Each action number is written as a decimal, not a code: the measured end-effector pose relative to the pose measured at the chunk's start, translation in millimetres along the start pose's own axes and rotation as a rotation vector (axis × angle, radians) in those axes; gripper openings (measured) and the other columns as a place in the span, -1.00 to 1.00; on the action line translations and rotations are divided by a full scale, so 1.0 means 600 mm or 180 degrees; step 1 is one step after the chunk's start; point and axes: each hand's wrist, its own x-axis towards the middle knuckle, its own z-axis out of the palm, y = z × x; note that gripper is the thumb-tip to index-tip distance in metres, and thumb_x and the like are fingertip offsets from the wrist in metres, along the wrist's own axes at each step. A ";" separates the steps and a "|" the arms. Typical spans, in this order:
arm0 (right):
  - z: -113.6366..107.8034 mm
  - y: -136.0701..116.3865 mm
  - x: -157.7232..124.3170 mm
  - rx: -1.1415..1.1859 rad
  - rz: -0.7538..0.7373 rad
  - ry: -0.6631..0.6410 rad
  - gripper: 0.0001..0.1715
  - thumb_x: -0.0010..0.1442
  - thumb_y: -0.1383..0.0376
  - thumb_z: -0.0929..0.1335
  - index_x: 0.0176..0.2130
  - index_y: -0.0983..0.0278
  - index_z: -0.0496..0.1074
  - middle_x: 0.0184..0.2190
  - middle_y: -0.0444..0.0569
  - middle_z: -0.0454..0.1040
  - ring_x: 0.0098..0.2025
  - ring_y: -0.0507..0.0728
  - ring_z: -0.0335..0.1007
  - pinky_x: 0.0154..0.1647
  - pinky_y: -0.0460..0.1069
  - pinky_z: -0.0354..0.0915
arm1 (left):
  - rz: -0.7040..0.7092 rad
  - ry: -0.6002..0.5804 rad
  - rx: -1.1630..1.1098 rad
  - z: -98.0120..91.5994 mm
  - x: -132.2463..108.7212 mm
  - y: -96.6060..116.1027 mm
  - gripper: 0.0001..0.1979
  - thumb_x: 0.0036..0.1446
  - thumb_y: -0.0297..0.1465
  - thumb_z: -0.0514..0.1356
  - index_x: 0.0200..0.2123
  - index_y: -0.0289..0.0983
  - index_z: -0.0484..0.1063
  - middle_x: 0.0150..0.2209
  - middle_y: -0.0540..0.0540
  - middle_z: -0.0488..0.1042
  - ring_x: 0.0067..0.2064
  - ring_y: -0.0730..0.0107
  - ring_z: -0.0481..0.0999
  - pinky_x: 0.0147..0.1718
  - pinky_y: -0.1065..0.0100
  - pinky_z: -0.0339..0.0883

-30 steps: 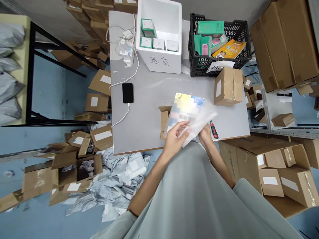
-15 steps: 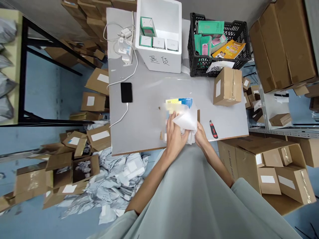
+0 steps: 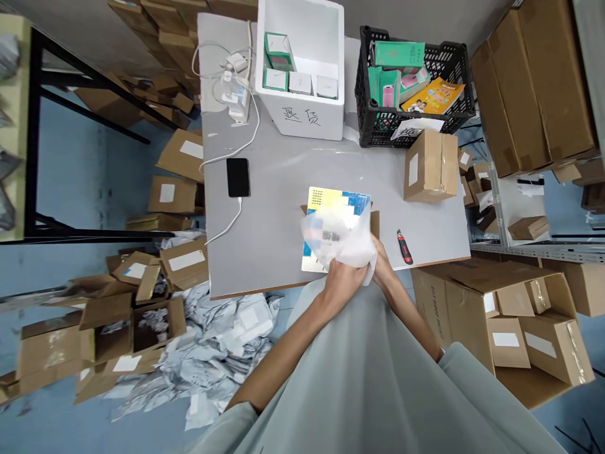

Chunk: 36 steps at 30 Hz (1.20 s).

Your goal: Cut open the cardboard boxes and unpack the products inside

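My left hand (image 3: 344, 279) is closed on the lower edge of a thin white translucent wrapping sheet (image 3: 336, 238). At the sheet's right corner, my right hand (image 3: 380, 265) is closed on it too, its fingertips partly hidden. Beneath the sheet lies a flat yellow, blue and white printed book or booklet (image 3: 350, 199), its top and left side showing. Brown cardboard (image 3: 375, 224) sticks out behind the booklet at the right, and a small piece shows at its upper left. A red and black utility knife (image 3: 405, 247) lies right of my right hand.
A charging phone (image 3: 238, 177) lies on the grey table (image 3: 265, 233). Behind stand a white foam box (image 3: 302, 116) and a black crate (image 3: 378, 129) of boxes. A taped carton (image 3: 430, 167) sits at right. Open cartons and crumpled grey packaging (image 3: 212, 353) cover the floor.
My left hand has moved down and closed near my right hand. The white sheet now spreads lower over the booklet, and more of the booklet's print shows.
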 end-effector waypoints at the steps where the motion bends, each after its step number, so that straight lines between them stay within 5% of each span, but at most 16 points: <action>1: 0.002 -0.003 0.000 -0.0058 -0.0031 0.0024 -0.34 0.08 -0.24 0.62 -0.06 0.15 0.65 -0.10 0.02 0.73 0.03 0.31 0.65 0.06 0.14 0.61 | -0.0073 -0.0077 -0.0094 -0.005 0.002 0.003 -0.93 0.20 -0.41 0.35 -0.28 -0.16 0.68 -0.26 -0.19 0.71 -0.16 -0.04 0.71 -0.14 0.06 0.61; 5: 0.003 -0.021 0.003 -0.0301 -0.0213 0.0327 -0.36 0.21 -0.23 0.57 -0.07 0.24 0.62 -0.17 0.01 0.73 -0.05 0.27 0.65 -0.04 0.07 0.57 | -0.0135 -0.0257 -0.0679 -0.059 0.011 0.020 -0.81 0.30 -0.35 0.31 -0.09 -0.18 0.72 -0.11 -0.18 0.73 -0.17 0.12 0.71 -0.21 0.19 0.64; 10: -0.015 -0.052 0.008 -0.0539 -0.0300 0.0269 -0.36 0.23 -0.26 0.54 -0.09 0.21 0.62 -0.18 -0.01 0.73 -0.01 0.29 0.64 -0.02 0.07 0.55 | -0.0584 0.1337 -0.0514 -0.153 0.035 -0.008 -0.64 0.31 -0.22 0.40 0.12 -0.18 0.69 0.16 -0.23 0.65 0.02 0.17 0.68 -0.01 0.19 0.64; 12: -0.021 -0.063 0.007 -0.0645 -0.0286 0.0078 -0.37 0.23 -0.26 0.55 -0.10 0.21 0.63 -0.18 -0.02 0.72 -0.01 0.29 0.64 0.00 0.07 0.55 | -0.0950 0.1330 -0.0906 -0.172 0.050 -0.031 -0.52 0.24 -0.08 0.47 0.11 -0.21 0.68 0.13 -0.25 0.67 0.03 0.13 0.70 0.02 0.16 0.65; 15: -0.022 -0.071 0.004 -0.0895 -0.0343 -0.0237 -0.36 0.27 -0.29 0.52 -0.13 0.22 0.65 -0.22 -0.05 0.69 -0.09 0.24 0.60 -0.04 0.06 0.51 | -0.1438 0.0666 -0.1880 -0.176 0.067 -0.052 -0.42 -0.04 0.01 0.62 -0.08 -0.25 0.72 -0.07 -0.23 0.75 0.02 -0.03 0.72 0.02 0.07 0.67; 18: -0.019 -0.069 0.001 -0.1101 -0.0424 -0.0353 -0.34 0.30 -0.31 0.50 -0.16 0.22 0.65 -0.27 -0.08 0.65 -0.16 0.20 0.53 -0.11 0.04 0.46 | -0.1574 0.0560 -0.2309 -0.169 0.070 -0.052 -0.43 -0.29 -0.09 0.71 -0.23 -0.26 0.72 -0.18 -0.20 0.76 0.05 -0.12 0.73 0.02 0.02 0.68; 26: -0.008 -0.044 0.004 -0.1395 -0.0674 0.0189 -0.34 0.33 -0.31 0.47 -0.32 0.21 0.55 -0.41 -0.11 0.55 -0.27 0.16 0.44 -0.24 0.00 0.39 | -0.1286 0.0948 -0.2061 -0.175 0.042 -0.061 -0.63 -0.04 -0.08 0.59 -0.31 -0.24 0.75 -0.17 -0.16 0.77 0.04 -0.06 0.74 0.01 0.07 0.69; 30: -0.024 -0.052 0.019 -0.1006 -0.0934 0.1031 -0.43 0.30 -0.23 0.49 -0.23 0.21 0.58 -0.30 -0.08 0.63 -0.21 0.17 0.51 -0.13 0.04 0.47 | -0.1764 0.1361 -0.2310 -0.212 0.028 -0.114 -0.58 -0.06 -0.06 0.56 -0.27 -0.25 0.73 -0.29 -0.12 0.75 -0.10 0.00 0.77 -0.20 0.15 0.72; 36: -0.069 -0.104 0.010 -0.0812 -0.1334 0.1556 -0.58 0.12 0.03 0.60 -0.13 0.22 0.64 -0.18 -0.02 0.72 -0.13 0.19 0.63 0.00 0.11 0.59 | -0.1891 0.2159 -0.2155 -0.317 0.011 -0.268 -0.68 -0.08 -0.24 0.46 -0.24 -0.26 0.64 -0.16 -0.18 0.76 -0.01 0.07 0.76 -0.07 0.19 0.72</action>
